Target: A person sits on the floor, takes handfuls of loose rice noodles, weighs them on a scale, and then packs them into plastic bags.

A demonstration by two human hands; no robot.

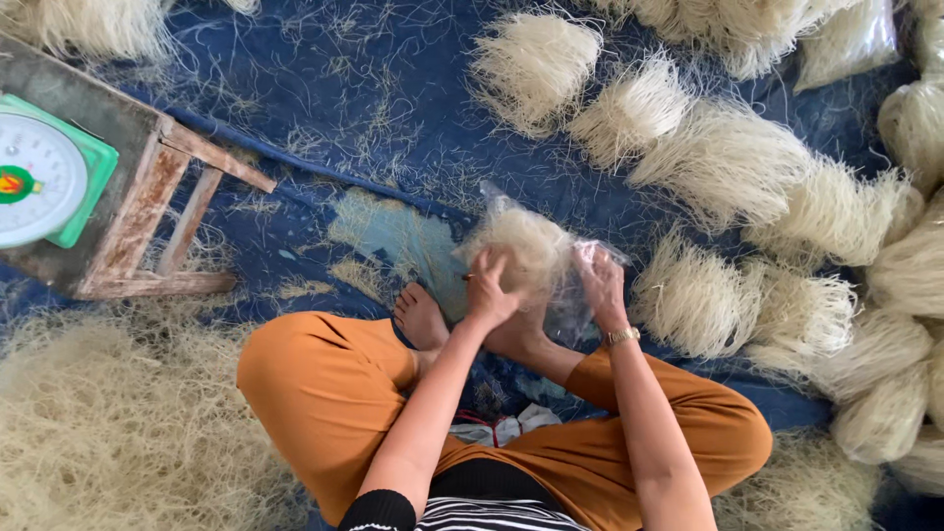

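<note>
The left hand [489,290] presses curled fingers onto a pale, wiry noodle bundle [526,251], while the right hand [602,285] pinches the crinkly clear plastic bag [580,295] around it. The bundle is rounded and matted, its long axis angled away from the person, above the bare feet on the blue tarp [374,108]. Similar noodle bundles [728,162] lie beyond.
</note>
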